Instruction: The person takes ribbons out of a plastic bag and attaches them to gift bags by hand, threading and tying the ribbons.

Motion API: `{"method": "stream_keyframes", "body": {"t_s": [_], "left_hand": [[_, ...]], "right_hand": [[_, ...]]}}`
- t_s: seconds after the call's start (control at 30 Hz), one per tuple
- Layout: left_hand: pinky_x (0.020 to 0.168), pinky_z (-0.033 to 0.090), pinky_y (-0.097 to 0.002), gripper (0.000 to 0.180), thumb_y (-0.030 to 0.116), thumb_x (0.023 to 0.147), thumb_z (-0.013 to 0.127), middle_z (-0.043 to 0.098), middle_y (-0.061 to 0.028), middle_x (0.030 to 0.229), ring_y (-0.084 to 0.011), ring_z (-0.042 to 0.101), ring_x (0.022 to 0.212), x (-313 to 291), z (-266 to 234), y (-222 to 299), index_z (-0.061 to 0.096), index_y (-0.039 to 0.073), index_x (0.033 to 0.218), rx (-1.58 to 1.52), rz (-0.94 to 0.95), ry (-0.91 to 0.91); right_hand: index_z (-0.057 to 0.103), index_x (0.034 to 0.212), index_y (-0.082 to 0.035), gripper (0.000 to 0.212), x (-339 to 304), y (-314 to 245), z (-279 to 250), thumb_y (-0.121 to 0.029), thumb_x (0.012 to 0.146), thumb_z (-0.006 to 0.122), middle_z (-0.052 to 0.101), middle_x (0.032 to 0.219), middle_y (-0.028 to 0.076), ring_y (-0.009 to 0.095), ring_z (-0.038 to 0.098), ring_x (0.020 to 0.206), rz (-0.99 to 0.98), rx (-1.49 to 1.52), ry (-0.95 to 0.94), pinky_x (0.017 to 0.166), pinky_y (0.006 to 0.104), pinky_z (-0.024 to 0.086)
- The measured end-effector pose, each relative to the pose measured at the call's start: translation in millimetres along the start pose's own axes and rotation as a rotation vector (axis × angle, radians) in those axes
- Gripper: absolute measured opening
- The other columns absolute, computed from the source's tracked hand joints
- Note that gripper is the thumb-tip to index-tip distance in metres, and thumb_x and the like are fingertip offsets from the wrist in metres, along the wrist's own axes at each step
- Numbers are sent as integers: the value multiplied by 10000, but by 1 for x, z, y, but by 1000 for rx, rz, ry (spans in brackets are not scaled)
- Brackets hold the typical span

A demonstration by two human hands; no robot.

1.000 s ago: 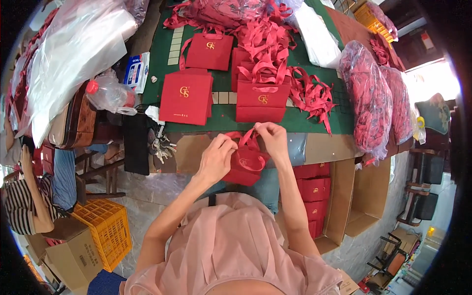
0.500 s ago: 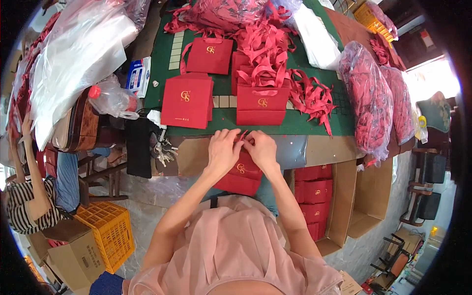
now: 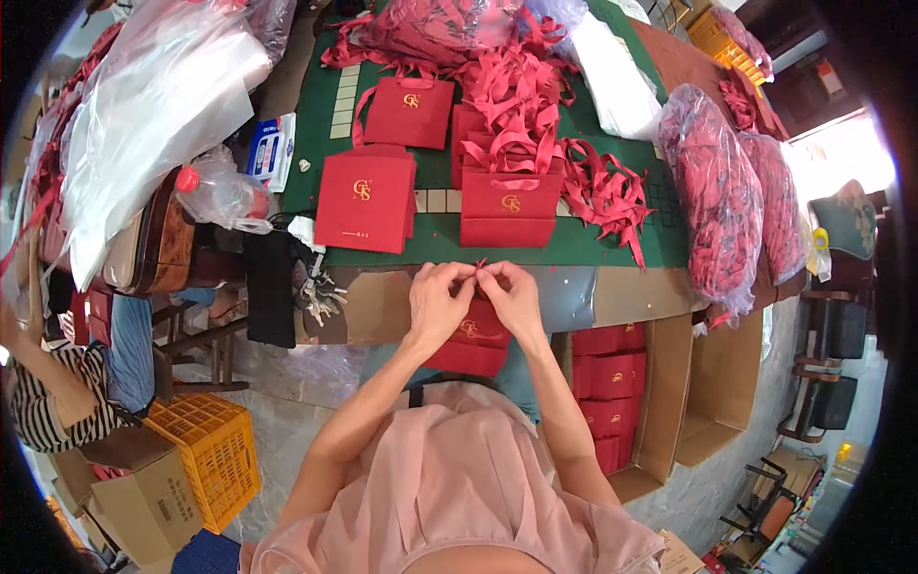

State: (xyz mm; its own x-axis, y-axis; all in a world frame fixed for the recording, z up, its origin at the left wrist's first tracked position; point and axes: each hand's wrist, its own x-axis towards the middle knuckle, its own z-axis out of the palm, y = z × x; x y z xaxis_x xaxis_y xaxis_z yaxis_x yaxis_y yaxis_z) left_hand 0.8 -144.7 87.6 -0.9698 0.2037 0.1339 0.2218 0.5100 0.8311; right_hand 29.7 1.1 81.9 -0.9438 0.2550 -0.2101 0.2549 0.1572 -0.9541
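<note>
Against the table's front edge, a red paper gift bag (image 3: 470, 354) with a gold emblem rests over my lap. My left hand (image 3: 441, 301) and my right hand (image 3: 513, 297) meet above it, fingertips pinched together on a red ribbon (image 3: 481, 263), whose tip pokes up between them. How the ribbon runs into the bag is hidden by my fingers. Just beyond lie a stack of flat red bags (image 3: 363, 203), a single bag with a ribbon handle (image 3: 409, 113) and a row of bags with ribbon handles (image 3: 510, 206).
A pile of loose red ribbons (image 3: 607, 196) lies on the green table mat (image 3: 440, 251). Plastic-wrapped red bundles (image 3: 710, 196) stand at the right. Keys (image 3: 320, 295) hang at the left edge. An open carton (image 3: 660, 402) holds red bags. Another person's arm (image 3: 43, 368) shows far left.
Both hands have shifted slightly, and the fingertips have drawn closer together on the ribbon. At the far left, the other person's arm has moved.
</note>
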Motion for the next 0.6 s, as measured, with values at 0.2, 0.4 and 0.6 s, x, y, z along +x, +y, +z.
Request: {"method": "stream_keyframes", "body": {"t_s": [0.2, 0.4, 0.6], "left_hand": [[752, 509, -366, 125, 113, 809, 741, 717, -44, 818, -231, 624, 812, 1, -7, 7, 727, 77, 928, -31, 94, -28], [877, 507, -383, 293, 166, 828, 750, 713, -89, 990, -267, 644, 969, -2, -21, 8, 692, 93, 1106, -188, 103, -51], [929, 505, -460, 751, 219, 818, 781, 622, -223, 1217, -403, 627, 1117, -17, -46, 1, 362, 60, 1420, -185, 33, -333]], "right_hand": [[681, 877, -6, 166, 4, 9, -5, -165, 924, 672, 644, 720, -9, 45, 558, 657, 13, 173, -69, 610, 227, 460], [645, 827, -33, 127, 2, -15, -17, -88, 940, 628, 638, 759, -27, 37, 544, 676, 68, 386, 48, 623, 214, 436], [664, 828, -113, 156, 10, -18, -32, -164, 964, 609, 608, 725, -90, -15, 460, 569, 75, 450, 154, 493, 173, 317]]}}
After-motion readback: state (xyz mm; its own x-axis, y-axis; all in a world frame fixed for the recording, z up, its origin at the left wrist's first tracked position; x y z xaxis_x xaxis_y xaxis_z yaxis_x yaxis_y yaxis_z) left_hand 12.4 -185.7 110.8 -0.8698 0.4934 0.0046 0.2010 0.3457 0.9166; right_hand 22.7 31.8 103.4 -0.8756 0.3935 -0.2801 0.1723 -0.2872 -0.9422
